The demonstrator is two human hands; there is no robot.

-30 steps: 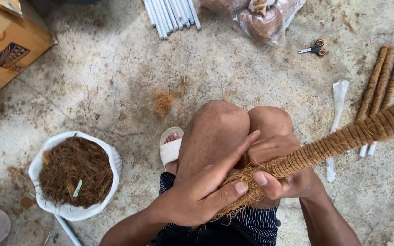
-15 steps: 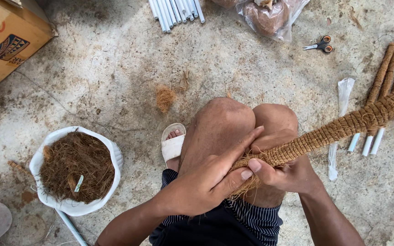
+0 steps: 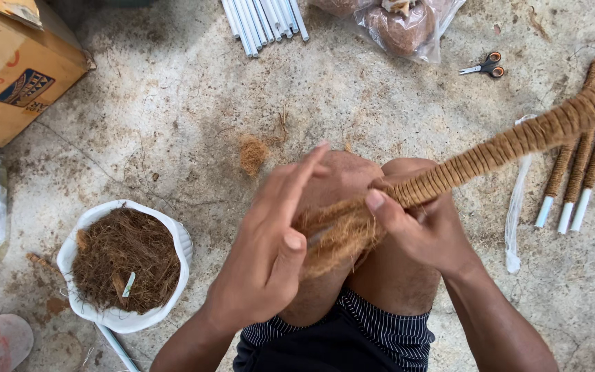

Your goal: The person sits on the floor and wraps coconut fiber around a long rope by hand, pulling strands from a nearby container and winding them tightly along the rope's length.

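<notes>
The person is sitting over a concrete floor (image 3: 173,138), knees drawn up, with both forearms reaching in from the bottom of the head view. The right hand (image 3: 421,231) is gripping the coir-wrapped pole (image 3: 518,138) above the knees, fingers curled shut around it and thumb lying along its upper side; the pole is slanting up and away to the right edge. The left hand (image 3: 270,255) is standing nearly edge-on, its fingers stretched out and loosely spread, the thumb pressing into the loose coir fibre (image 3: 335,231) bunched at the pole's near end. A white bowl of coir (image 3: 125,265) is sitting on the floor to the left of the knees, and three finished wrapped sticks (image 3: 576,165) are lying to the right.
</notes>
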